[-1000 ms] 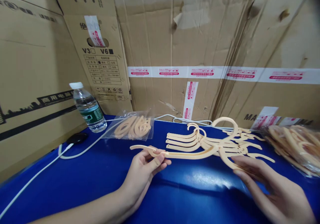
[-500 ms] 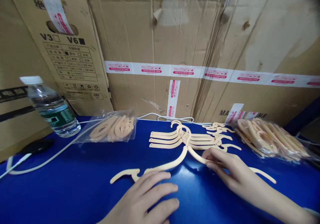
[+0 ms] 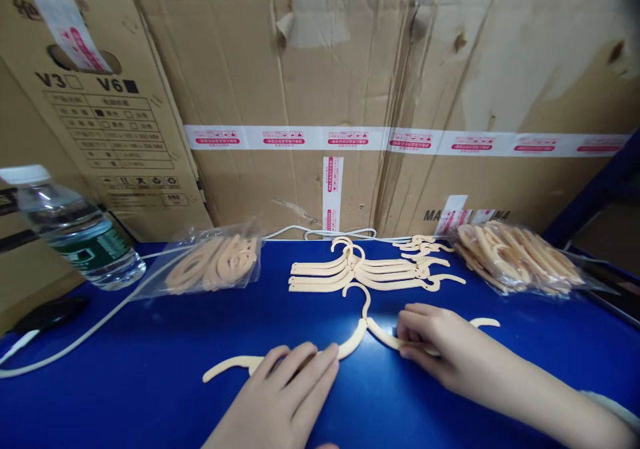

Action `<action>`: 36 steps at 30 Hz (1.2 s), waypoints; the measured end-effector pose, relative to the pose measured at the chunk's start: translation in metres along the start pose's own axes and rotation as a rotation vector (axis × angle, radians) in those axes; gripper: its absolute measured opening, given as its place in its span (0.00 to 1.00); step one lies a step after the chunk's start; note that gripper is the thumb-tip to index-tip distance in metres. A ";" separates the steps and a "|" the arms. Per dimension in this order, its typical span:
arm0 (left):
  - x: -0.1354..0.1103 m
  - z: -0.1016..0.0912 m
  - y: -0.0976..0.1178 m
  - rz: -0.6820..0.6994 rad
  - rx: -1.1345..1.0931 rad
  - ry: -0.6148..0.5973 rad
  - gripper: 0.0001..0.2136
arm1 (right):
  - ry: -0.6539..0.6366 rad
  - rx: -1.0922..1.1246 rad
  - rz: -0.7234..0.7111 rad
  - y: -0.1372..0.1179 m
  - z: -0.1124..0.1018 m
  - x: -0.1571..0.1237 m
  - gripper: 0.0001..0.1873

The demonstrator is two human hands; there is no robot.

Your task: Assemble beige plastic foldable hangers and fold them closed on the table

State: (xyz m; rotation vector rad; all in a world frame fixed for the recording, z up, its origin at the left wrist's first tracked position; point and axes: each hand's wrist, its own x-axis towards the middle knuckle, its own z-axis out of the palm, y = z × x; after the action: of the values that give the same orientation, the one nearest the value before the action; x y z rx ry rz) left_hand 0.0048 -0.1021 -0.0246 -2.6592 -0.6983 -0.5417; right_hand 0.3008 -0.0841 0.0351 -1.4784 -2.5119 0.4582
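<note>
A cream plastic hanger (image 3: 356,334) lies flat on the blue table (image 3: 150,382), hook pointing away from me. My left hand (image 3: 285,399) rests flat on its left arm, fingers stretched out. My right hand (image 3: 435,345) presses on its right arm with fingers curled over it. Just beyond lies a row of several matching hangers (image 3: 370,272).
A clear bag of cream hooks (image 3: 213,262) sits left of centre, a bag of hangers (image 3: 517,257) at the right. A water bottle (image 3: 75,232), a white cable (image 3: 100,319) and a black object (image 3: 47,312) are at the left. Cardboard boxes (image 3: 325,89) wall the back.
The hanger, held up between both hands a second ago, now lies flat on the table nearer to me. Both hands came down onto its arms; the view shifted right.
</note>
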 end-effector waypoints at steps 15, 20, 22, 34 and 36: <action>0.018 -0.029 0.004 -0.283 -0.284 -0.134 0.31 | 0.254 -0.141 -0.089 0.019 0.000 0.014 0.03; 0.021 -0.039 0.000 -0.184 -0.287 -0.267 0.29 | 0.122 -0.165 0.003 0.022 -0.013 0.008 0.09; 0.022 -0.040 -0.001 -0.212 -0.273 -0.291 0.28 | 0.143 -0.170 0.011 0.024 -0.011 0.009 0.10; 0.017 -0.031 0.005 -0.327 -0.278 -0.168 0.27 | 0.173 -0.199 0.020 0.031 -0.006 0.013 0.06; 0.018 -0.033 0.002 -0.309 -0.285 -0.182 0.26 | 0.188 -0.203 0.011 0.031 -0.005 0.013 0.06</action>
State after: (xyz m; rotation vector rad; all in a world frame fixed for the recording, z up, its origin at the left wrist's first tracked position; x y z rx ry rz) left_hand 0.0114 -0.1103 0.0109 -2.9080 -1.1795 -0.5147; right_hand 0.3218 -0.0577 0.0290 -1.5261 -2.4607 0.0616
